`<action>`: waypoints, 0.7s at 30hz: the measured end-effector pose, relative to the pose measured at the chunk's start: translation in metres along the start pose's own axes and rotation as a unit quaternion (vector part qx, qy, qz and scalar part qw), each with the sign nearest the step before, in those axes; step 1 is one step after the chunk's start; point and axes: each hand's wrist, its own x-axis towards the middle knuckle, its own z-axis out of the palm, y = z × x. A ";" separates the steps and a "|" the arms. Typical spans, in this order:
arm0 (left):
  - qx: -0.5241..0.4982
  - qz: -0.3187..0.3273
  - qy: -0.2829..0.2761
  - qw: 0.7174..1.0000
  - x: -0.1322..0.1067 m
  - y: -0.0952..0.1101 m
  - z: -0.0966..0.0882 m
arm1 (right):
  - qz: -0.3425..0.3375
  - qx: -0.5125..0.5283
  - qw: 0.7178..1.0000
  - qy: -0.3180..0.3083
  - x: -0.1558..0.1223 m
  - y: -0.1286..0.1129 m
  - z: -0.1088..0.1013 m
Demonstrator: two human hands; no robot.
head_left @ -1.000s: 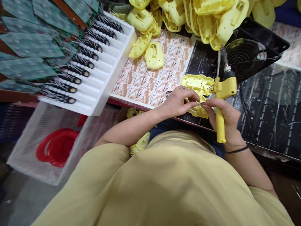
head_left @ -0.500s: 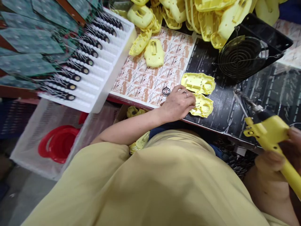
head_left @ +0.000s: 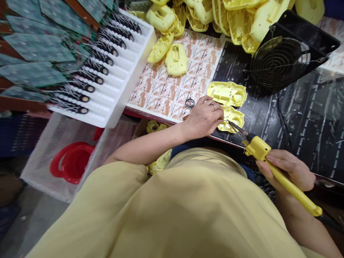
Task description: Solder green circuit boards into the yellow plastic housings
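Observation:
My right hand (head_left: 290,168) is wrapped round the handle of a yellow soldering iron (head_left: 259,147) with a thin feed tube beside its tip. The tip reaches into the near yellow plastic shell (head_left: 236,120) on the black bench surface. Across the left end of that shell lies my left hand (head_left: 205,116), a ring on one finger, its bent fingers gripping the shell; the fingertips are partly hidden. A second yellow shell (head_left: 227,94), inner side up, lies just behind the first. To the left of my left hand is a small round black speaker (head_left: 190,103).
A black fan (head_left: 279,61) stands at the back right, near piled yellow shells (head_left: 239,25). At left, a white foam tray (head_left: 118,89) holds wired black parts and green circuit boards (head_left: 37,46). Below it, a red basin (head_left: 73,163) sits in a white crate (head_left: 37,161).
My right hand has brought the soldering iron leftward from the right edge, so its tip is now at the near shell. My left hand stays in place on that shell.

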 end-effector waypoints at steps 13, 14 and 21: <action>0.018 -0.003 -0.039 0.999 0.007 0.004 -0.008 | -0.086 -0.083 0.992 -0.037 0.010 0.002 -0.017; 0.020 -0.004 -0.039 0.999 0.008 0.004 -0.008 | -0.097 -0.080 0.991 -0.035 0.010 0.002 -0.017; 0.038 0.005 -0.050 0.998 0.009 0.003 -0.010 | -0.130 -0.048 0.990 -0.039 0.015 -0.001 -0.009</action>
